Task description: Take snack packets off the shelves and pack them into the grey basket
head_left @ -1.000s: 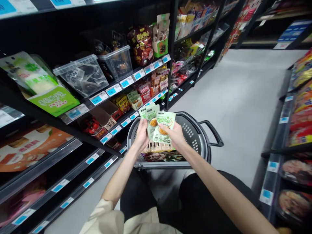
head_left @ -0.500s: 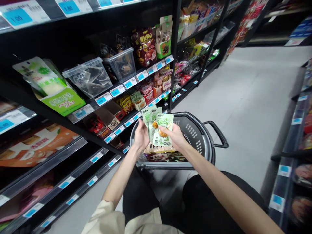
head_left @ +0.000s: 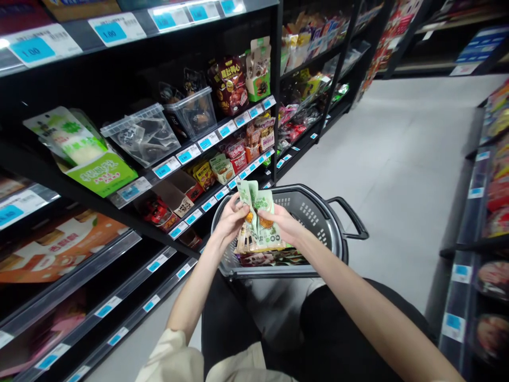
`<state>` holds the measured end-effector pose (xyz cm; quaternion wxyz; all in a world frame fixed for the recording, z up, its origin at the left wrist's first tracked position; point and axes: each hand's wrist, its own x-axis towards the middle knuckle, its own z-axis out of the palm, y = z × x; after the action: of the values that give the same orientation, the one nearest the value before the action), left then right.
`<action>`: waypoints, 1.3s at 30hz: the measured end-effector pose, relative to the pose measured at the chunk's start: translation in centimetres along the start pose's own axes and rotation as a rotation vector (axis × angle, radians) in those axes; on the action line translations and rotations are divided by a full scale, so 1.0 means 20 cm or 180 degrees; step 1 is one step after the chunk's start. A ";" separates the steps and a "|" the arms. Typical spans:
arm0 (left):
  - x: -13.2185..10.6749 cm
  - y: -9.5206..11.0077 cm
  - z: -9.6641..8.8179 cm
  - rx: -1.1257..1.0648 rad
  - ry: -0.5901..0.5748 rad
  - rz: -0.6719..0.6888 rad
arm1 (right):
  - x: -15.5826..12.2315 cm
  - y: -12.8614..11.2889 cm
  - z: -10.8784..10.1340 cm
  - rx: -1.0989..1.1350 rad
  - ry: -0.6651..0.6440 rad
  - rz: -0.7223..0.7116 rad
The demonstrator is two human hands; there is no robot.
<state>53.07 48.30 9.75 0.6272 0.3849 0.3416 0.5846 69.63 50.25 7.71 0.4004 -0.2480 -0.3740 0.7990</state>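
I hold a small stack of pale green snack packets (head_left: 262, 225) upright in front of me, just above a grey plastic shopping basket (head_left: 318, 212). My left hand (head_left: 230, 216) grips the stack from its left side, fingers closed on the packets. My right hand (head_left: 283, 223) pinches the front packet from the right. More packets lie in the bottom of the basket (head_left: 274, 258). My knees in dark trousers are just below the basket.
Black store shelves (head_left: 167, 159) full of snack bags, clear bins (head_left: 141, 132) and blue price tags run along the left. Another shelf unit (head_left: 477, 212) stands at the right. A grey floor aisle (head_left: 397, 143) stretches ahead. The basket's black handle (head_left: 352, 217) points right.
The fanned green packets have been drawn together into a tighter stack and lowered slightly toward the basket. Both hands have moved closer to each other.
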 end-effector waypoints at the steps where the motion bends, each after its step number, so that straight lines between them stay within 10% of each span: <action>1: 0.00 0.00 -0.01 0.0077 -0.0020 -0.0034 | 0.00 0.00 0.00 -0.0129 0.0033 -0.0084; 9: -0.02 0.02 -0.11 0.0301 0.0538 0.0199 | 0.08 -0.03 -0.11 -0.1334 0.1186 -0.1292; 21: 0.08 -0.24 0.12 0.0301 0.1058 0.0733 | 0.03 0.03 -0.04 -0.1721 0.0808 -0.1123; 30: 0.08 -0.17 -0.10 0.1311 -0.0022 0.0376 | 0.05 -0.08 -0.21 -0.3282 0.0047 -0.1099; 39: 0.08 -0.18 -0.10 0.1351 0.0067 0.0238 | 0.07 -0.02 -0.18 -0.3500 0.0353 -0.1287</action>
<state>53.18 50.05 5.58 0.5064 0.5146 0.4490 0.5265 71.54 52.98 5.83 0.3764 -0.3844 -0.7517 0.3814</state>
